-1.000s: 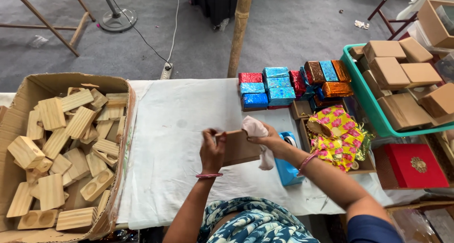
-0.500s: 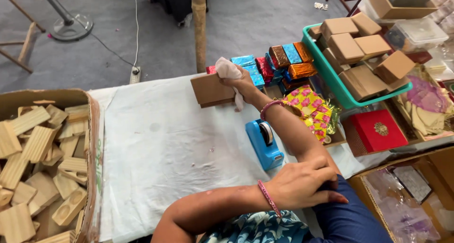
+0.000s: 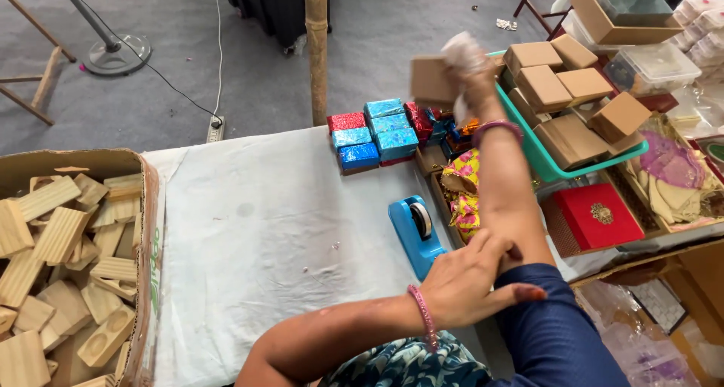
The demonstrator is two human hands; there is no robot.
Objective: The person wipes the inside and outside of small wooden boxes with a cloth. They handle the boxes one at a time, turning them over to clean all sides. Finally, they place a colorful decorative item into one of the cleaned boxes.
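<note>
While the right hand [image 3: 471, 70] lifts one brown box [image 3: 434, 79], fingers gripping it, left hand [image 3: 471, 285] fingers loosely spread.

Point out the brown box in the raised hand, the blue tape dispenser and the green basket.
brown box [image 3: 431, 79]: head view, middle of its flat face.
blue tape dispenser [image 3: 411, 236]: head view, its blue body.
green basket [image 3: 528, 142]: head view, its near rim.
</note>
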